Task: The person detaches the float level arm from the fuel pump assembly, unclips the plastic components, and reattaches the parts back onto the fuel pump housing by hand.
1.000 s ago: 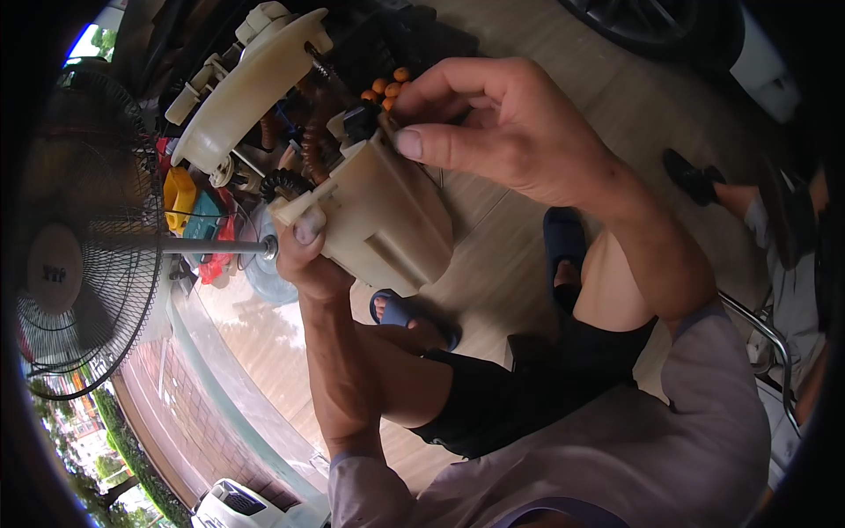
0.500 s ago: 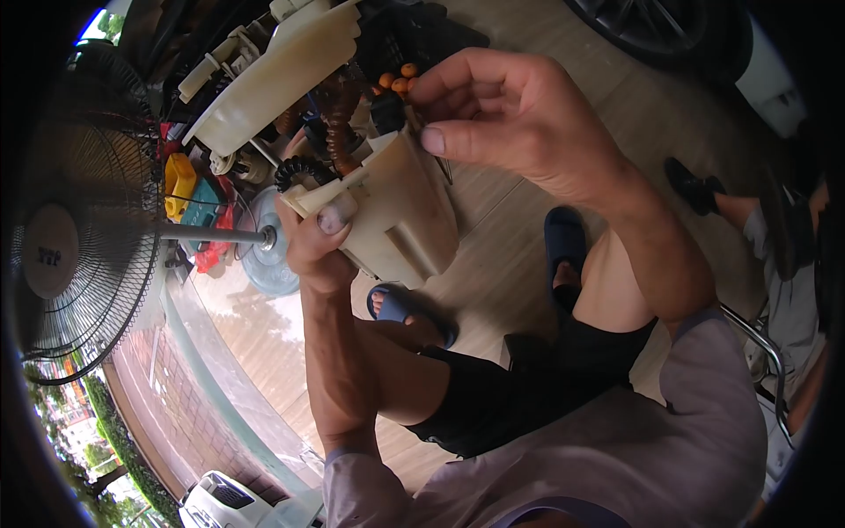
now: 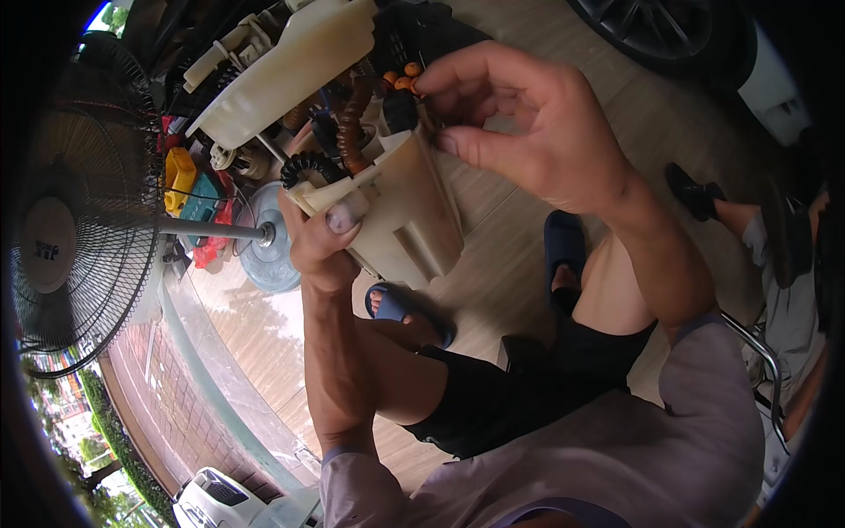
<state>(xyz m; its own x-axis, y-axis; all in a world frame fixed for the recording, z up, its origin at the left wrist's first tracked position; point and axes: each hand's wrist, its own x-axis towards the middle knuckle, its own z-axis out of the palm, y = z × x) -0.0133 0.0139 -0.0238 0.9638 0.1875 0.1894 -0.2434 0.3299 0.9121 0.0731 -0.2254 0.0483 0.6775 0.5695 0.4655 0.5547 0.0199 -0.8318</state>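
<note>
A cream plastic housing (image 3: 409, 224) is held up in front of me, open at the top. Inside it show a brown corrugated hose (image 3: 354, 123), a black corrugated tube (image 3: 312, 167) and a dark block (image 3: 400, 112). My left hand (image 3: 326, 233) grips the near left rim, its thumb pressed on the outside and its fingers hidden behind. Curled at the upper right edge of the housing is my right hand (image 3: 537, 128), thumb and fingers bent toward each other. Whatever lies between those fingertips is too small to make out.
A large cream plastic part (image 3: 282, 79) sits beyond the housing, near orange round pieces (image 3: 403, 82). A standing fan (image 3: 79, 246) is at left, its round base (image 3: 271, 255) on the floor. Yellow tool (image 3: 180, 176), car wheel (image 3: 647, 35) and another person's leg (image 3: 739, 211) surround the area.
My right thumb has moved slightly right and closer to the fingers at the housing's edge. The housing appears slightly further right in view; my left hand keeps its grip.
</note>
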